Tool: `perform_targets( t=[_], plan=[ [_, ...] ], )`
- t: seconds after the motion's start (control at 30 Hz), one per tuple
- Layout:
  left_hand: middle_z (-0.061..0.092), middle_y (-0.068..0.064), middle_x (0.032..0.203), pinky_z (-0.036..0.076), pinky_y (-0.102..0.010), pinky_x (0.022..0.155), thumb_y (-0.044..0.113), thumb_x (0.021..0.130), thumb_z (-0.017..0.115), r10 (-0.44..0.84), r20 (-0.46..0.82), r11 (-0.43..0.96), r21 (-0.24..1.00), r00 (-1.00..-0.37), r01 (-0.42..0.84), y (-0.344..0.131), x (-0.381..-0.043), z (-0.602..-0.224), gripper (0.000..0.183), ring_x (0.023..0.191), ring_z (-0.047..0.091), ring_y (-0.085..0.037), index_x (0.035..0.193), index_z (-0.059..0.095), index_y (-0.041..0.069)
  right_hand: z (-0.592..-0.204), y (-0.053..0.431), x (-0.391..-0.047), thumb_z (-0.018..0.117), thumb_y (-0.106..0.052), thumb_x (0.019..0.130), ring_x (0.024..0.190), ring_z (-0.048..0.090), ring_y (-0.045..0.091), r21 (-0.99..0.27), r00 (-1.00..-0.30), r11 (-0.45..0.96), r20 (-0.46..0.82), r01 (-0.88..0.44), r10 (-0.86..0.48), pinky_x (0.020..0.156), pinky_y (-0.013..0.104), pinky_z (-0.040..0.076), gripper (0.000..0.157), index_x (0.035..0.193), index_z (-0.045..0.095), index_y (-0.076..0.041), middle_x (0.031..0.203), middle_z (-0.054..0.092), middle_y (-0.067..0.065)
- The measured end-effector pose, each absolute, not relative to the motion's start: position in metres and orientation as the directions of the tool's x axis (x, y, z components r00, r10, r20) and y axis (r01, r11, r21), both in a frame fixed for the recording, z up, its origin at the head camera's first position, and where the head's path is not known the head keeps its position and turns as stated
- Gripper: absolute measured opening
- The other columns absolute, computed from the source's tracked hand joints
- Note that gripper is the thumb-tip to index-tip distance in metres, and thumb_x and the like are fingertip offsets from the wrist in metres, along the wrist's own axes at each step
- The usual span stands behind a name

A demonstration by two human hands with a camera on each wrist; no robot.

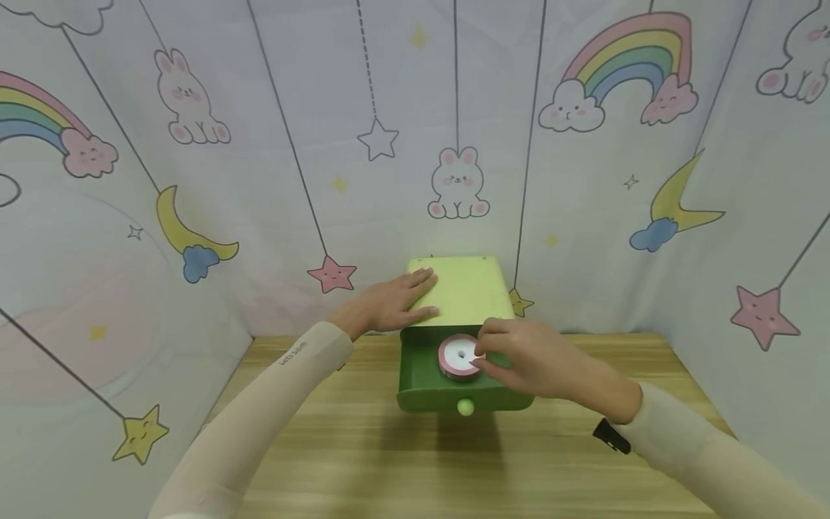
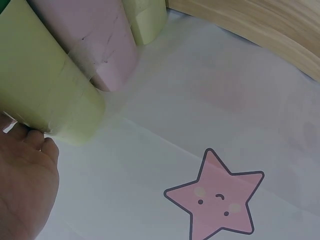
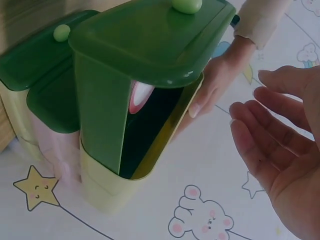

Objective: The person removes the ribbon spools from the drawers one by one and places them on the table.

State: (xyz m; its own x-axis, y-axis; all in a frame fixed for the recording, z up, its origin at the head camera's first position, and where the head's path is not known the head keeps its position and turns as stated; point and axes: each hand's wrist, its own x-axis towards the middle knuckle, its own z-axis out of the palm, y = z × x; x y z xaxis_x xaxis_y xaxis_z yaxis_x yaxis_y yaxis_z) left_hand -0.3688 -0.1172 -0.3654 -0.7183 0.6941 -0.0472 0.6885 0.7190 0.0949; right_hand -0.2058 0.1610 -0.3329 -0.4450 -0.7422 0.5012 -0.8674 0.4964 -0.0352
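Pulled-out green drawer [image 1: 421,401] is the landmark; it juts from the pale yellow cabinet unit [image 1: 468,288] toward the person. Round light-green knob [image 1: 465,407] on the drawer front. Pink-rimmed white spool [image 1: 450,355] lies inside the drawer, around the middle of its width, small hole at the spool's center.

Left hand [image 1: 392,301]: behind the drawer's left side, resting on top of the yellow cabinet unit, fingers stretched out over its left edge, gripping nothing.

Right hand [image 1: 534,357]: by the drawer's right side, fingers loosely bent, nothing held. Head view has its fingertips overlapping the spool's right edge, but right wrist view shows the hand apart from both drawer and spool, with a gap between thumb and fingers.

Below the drawer: pink cabinet unit [image 2: 102,40] with its own dark green drawer [image 3: 55,102], then a lower yellow unit [image 3: 22,112] with another green drawer [image 3: 30,55]; both pushed in.

Wood-grain table [image 1: 324,447] under and around the drawer. Behind it, white backdrop [image 1: 395,216] printed with bunnies, stars, moons, rainbows. Right of the drawer, a black clip-like piece [image 1: 612,436] at the cream right sleeve [image 1: 687,443]. Left of it, cream left sleeve [image 1: 259,411] with dark lettering near the cuff.
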Motion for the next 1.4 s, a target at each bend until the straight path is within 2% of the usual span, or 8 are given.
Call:
perform_targets(
  t=[0.37,0.6,0.8,1.0,1.1,1.2,1.4],
  plan=[
    [0.006,0.001,0.18,0.022,-0.046,0.134,0.077,0.103,0.025,0.687,-0.055,0.726,0.106,-0.725,0.679,-0.116,-0.368,-0.363,0.087,0.167,0.009,-0.024,0.171,0.009,0.025,-0.329,0.157,-0.229,0.082,-0.013,0.091,0.077,0.066,0.008,-0.065,-0.535,0.543,0.3,-0.837,-0.79,0.069,0.023,0.057,0.009,0.098,0.078,-0.01,0.094,0.073,0.002],
    [0.006,0.002,0.18,0.023,-0.046,0.134,0.079,0.102,0.023,0.687,-0.048,0.726,0.085,-0.725,0.682,-0.115,-0.37,-0.364,0.088,0.167,0.01,-0.023,0.171,0.008,0.026,-0.333,0.154,-0.242,0.079,-0.018,0.095,0.084,0.069,0.013,-0.063,-0.563,0.562,0.186,-0.824,-0.805,0.075,0.03,0.059,0.019,0.109,0.078,-0.006,0.1,0.074,0.005],
    [0.006,0.002,0.18,0.023,-0.046,0.134,0.08,0.101,0.022,0.687,-0.045,0.726,0.088,-0.725,0.682,-0.116,-0.37,-0.365,0.089,0.167,0.01,-0.023,0.171,0.009,0.026,-0.335,0.148,-0.25,0.08,-0.019,0.094,0.083,0.067,0.014,-0.113,-0.58,0.569,0.118,-0.815,-0.806,0.074,0.029,0.056,0.03,0.119,0.076,-0.002,0.1,0.075,0.006],
    [0.005,0.002,0.18,0.022,-0.046,0.134,0.08,0.102,0.022,0.689,-0.047,0.724,0.09,-0.724,0.683,-0.117,-0.369,-0.365,0.089,0.167,0.009,-0.022,0.171,0.008,0.026,-0.342,0.14,-0.254,0.079,-0.022,0.096,0.1,0.072,0.02,-0.161,-0.63,0.62,0.013,-0.768,-0.777,0.086,0.036,0.06,0.043,0.135,0.069,-0.007,0.118,0.077,0.006],
    [0.005,0.002,0.18,0.022,-0.046,0.134,0.08,0.102,0.023,0.692,-0.051,0.721,0.094,-0.72,0.686,-0.117,-0.368,-0.365,0.089,0.167,0.009,-0.023,0.171,0.008,0.026,-0.348,0.137,-0.255,0.079,-0.023,0.095,0.104,0.073,0.019,-0.142,-0.634,0.63,-0.023,-0.763,-0.773,0.088,0.037,0.06,0.047,0.138,0.066,-0.009,0.121,0.077,0.006],
    [0.005,0.001,0.18,0.022,-0.047,0.134,0.079,0.102,0.023,0.694,-0.054,0.72,0.094,-0.718,0.688,-0.118,-0.367,-0.365,0.089,0.167,0.009,-0.023,0.171,0.008,0.025,-0.352,0.133,-0.256,0.078,-0.023,0.096,0.101,0.073,0.018,-0.109,-0.624,0.624,-0.036,-0.774,-0.78,0.084,0.034,0.061,0.048,0.14,0.065,-0.007,0.119,0.077,0.006],
    [0.005,0.002,0.18,0.024,-0.047,0.133,0.08,0.102,0.022,0.692,-0.053,0.722,0.077,-0.72,0.688,-0.118,-0.368,-0.366,0.089,0.167,0.01,-0.023,0.171,0.007,0.026,-0.358,0.127,-0.257,0.073,-0.026,0.1,0.097,0.073,0.018,-0.044,-0.624,0.624,-0.026,-0.78,-0.781,0.081,0.033,0.061,0.045,0.14,0.064,-0.006,0.121,0.076,0.007]
  ],
)
